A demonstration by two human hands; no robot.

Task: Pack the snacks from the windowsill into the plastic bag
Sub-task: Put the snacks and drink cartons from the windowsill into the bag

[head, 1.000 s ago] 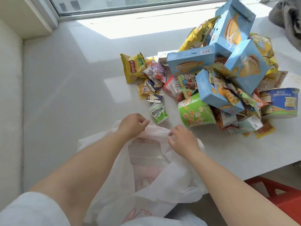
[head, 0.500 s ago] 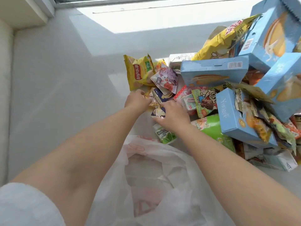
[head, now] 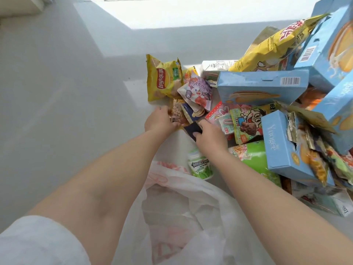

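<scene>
A heap of snacks covers the right side of the white windowsill [head: 66, 92]. My left hand [head: 159, 121] grips a small clear packet of nuts [head: 176, 112] at the heap's near left edge. Beside it, my right hand [head: 211, 138] pinches a dark blue packet [head: 193, 128]. Just beyond lie a yellow Lay's crisp bag [head: 162, 79] and a purple and white pouch [head: 198, 91]. A white and green gum tub [head: 200, 166] stands below my right hand. The white plastic bag [head: 191, 217] lies open between my forearms at the near edge.
Several light blue boxes [head: 261, 87] and a big yellow bag [head: 277, 44] are stacked to the right. A green cup [head: 256, 159] lies under my right forearm. Bare windowsill stretches to the left, with sunlight at the back.
Both hands left the bag's mouth and reached forward into the snack heap. My left hand has closed round the nut packet and my right on the dark blue packet. The camera leaned closer.
</scene>
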